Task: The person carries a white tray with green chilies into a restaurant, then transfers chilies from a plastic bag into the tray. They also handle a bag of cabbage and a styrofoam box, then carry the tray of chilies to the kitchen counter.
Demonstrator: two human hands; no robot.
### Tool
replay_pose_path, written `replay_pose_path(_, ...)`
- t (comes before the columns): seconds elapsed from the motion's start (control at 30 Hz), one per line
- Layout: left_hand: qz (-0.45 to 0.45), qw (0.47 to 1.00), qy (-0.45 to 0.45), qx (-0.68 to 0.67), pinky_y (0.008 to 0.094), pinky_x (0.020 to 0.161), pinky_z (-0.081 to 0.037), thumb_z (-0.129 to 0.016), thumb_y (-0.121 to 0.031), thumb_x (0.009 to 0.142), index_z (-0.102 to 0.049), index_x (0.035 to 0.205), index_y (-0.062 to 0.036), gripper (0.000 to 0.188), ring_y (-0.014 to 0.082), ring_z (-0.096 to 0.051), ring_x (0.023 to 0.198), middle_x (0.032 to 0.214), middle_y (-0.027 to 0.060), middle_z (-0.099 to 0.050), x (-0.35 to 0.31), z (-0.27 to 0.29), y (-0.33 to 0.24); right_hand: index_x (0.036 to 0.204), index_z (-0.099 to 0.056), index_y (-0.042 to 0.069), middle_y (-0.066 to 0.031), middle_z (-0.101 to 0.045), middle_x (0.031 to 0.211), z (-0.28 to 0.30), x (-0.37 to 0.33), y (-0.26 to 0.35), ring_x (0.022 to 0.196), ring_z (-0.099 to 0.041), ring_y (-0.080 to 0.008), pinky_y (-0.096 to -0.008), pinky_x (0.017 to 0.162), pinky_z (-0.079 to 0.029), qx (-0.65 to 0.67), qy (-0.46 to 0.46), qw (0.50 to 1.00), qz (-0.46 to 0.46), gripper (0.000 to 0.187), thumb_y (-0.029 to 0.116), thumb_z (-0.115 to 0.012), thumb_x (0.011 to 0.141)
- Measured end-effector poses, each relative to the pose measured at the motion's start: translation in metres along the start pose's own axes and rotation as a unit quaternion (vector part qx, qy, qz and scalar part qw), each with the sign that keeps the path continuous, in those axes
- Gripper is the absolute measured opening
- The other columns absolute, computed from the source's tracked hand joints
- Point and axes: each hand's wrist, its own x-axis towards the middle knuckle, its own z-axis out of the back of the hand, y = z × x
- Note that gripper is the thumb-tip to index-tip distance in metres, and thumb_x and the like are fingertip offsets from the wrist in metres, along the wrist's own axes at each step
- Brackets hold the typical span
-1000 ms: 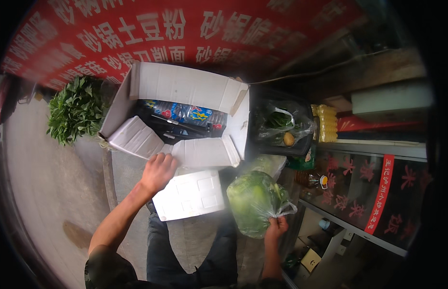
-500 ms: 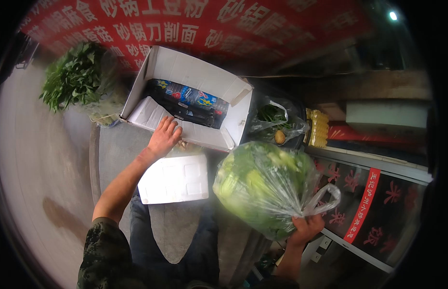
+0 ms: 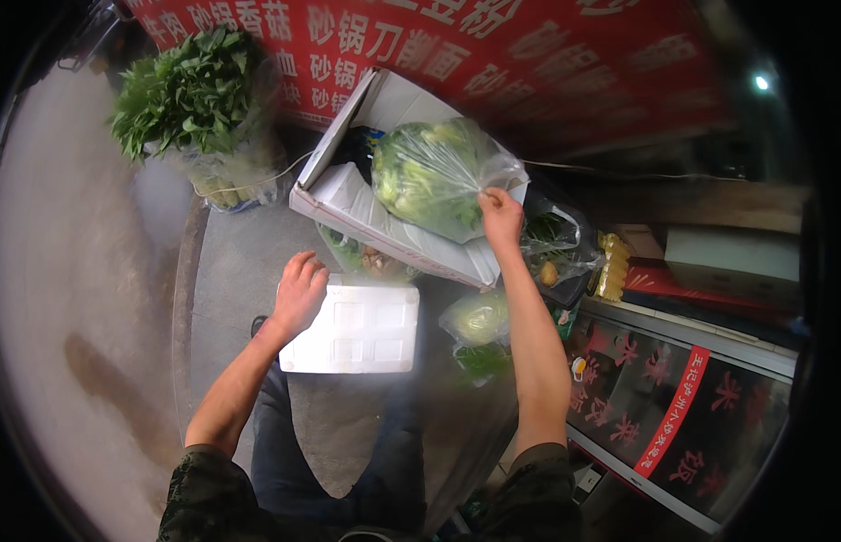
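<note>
My right hand (image 3: 499,219) grips the gathered neck of a clear plastic bag of leafy green vegetables (image 3: 429,176). The bag lies over the opening of a white cardboard box (image 3: 375,221), covering most of the dark and blue packages inside. My left hand (image 3: 303,287), empty with its fingers loosely bent and apart, is over the top left corner of a white foam box (image 3: 361,330). Behind the foam box, partly hidden, sits a clear bag with small brownish items and greens (image 3: 373,260).
A bundle of leafy greens (image 3: 199,99) stands far left beside a red banner (image 3: 375,45). Right of the cardboard box are a bag with a potato-like item (image 3: 549,273) and a yellow oil bottle (image 3: 612,266). Bagged pale vegetables (image 3: 479,321) lie nearer; a glass-fronted cabinet (image 3: 673,397) stands right.
My right hand has carried the bag of leafy vegetables from the right up onto the cardboard box. My left hand has left the box's edge and come back toward the foam box.
</note>
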Motion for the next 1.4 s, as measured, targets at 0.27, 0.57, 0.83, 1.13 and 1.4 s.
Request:
replay_pose_path(0.27,0.363,0.928,0.071,-0.055,0.0390,0.085,-0.046,-0.060,-0.018,0.085,-0.058,0.104,-0.0025,0.024,0.0320,-0.057,0.099,0.104,0.0154,-0.060,-0.158,-0.056,0.068,0.108,-0.058,-0.002,-0.0169,-0.061,0.103,0.017,-0.057,0.027,0.096,-0.057,-0.0339,-0.0399,0.085,-0.045,-0.141,-0.063,0.954,0.256,0.027,0.002,-0.058,0.081)
replay_pose_path(0.57,0.714,0.595,0.048,-0.367,0.0271,0.053,-0.035,-0.047,-0.048,0.094,-0.059,0.087,-0.0028,0.047,0.0096,-0.042,0.060,0.069,-0.0012,-0.049,-0.315,-0.197,0.146,0.113,-0.056,-0.006,-0.0167,-0.062,0.112,-0.084,-0.314,-0.237,0.106,-0.058,-0.0255,-0.0321,0.093,-0.043,0.018,0.030,0.964,-0.262,0.030,0.016,-0.051,0.094)
replay_pose_path(0.83,0.625,0.632,0.155,-0.431,0.0259,0.060,-0.038,-0.053,-0.035,0.095,-0.061,0.091,-0.0009,0.035,0.0106,-0.045,0.063,0.073,-0.0010,-0.055,-0.309,-0.224,0.058,0.082,-0.058,0.000,-0.0187,-0.059,0.094,-0.162,-0.381,-0.280,0.093,-0.052,-0.0378,-0.0468,0.081,-0.041,-0.114,-0.010,0.980,-0.163,0.021,0.019,-0.053,0.090)
replay_pose_path(1.13,0.597,0.710,0.175,-0.329,0.0287,0.062,-0.040,-0.053,-0.044,0.092,-0.058,0.097,-0.0029,0.041,0.0117,-0.046,0.069,0.079,-0.0007,-0.050,-0.219,-0.238,0.027,0.116,-0.048,-0.006,-0.0246,-0.056,0.110,-0.020,-0.355,-0.450,0.103,-0.053,-0.0392,-0.0444,0.092,-0.041,-0.250,-0.138,0.909,-0.303,0.050,0.024,-0.066,0.081)
replay_pose_path(1.4,0.613,0.713,0.132,-0.314,0.0277,0.056,-0.040,-0.059,-0.032,0.091,-0.052,0.094,0.0003,0.033,0.0099,-0.045,0.066,0.073,-0.0002,-0.048,-0.260,-0.266,-0.012,0.090,-0.060,0.001,-0.0215,-0.062,0.090,-0.058,-0.390,-0.479,0.087,-0.061,-0.0375,-0.0437,0.076,-0.046,0.003,-0.032,0.954,-0.297,0.041,0.037,-0.042,0.095)
